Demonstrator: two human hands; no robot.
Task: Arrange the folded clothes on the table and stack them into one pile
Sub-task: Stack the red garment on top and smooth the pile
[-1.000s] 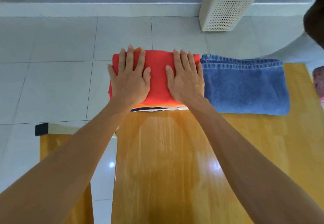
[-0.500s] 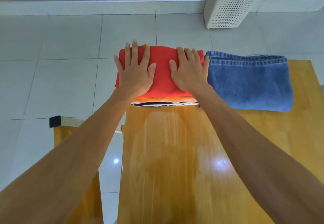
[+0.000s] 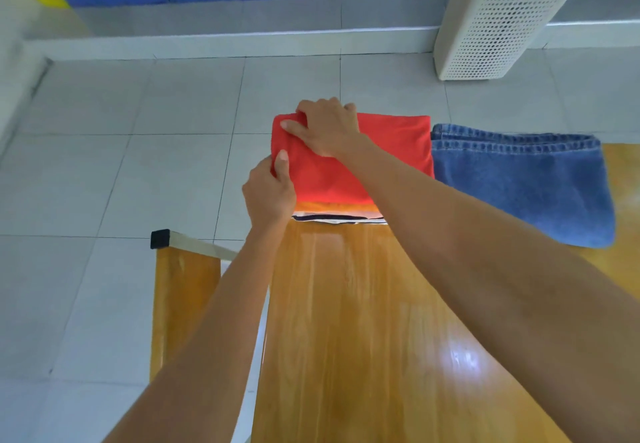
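A folded red garment (image 3: 391, 151) tops a small pile at the far left corner of the wooden table (image 3: 363, 321). Under it show an orange layer (image 3: 332, 206) and a white and dark striped one (image 3: 336, 218). My left hand (image 3: 272, 189) pinches the red garment's left edge, thumb on top. My right hand (image 3: 327, 125) grips its far left corner with curled fingers. Folded blue jeans (image 3: 526, 179) lie right beside the pile, touching it.
A wooden bench (image 3: 183, 297) with a black-capped metal leg stands left of the table. On the tiled floor at the far right is a white perforated basket (image 3: 498, 23). Blue signs line the back wall.
Both hands were lying flat on the red garment. Now they have shifted to its left side and closed on its edge and far corner. The camera tilted up.
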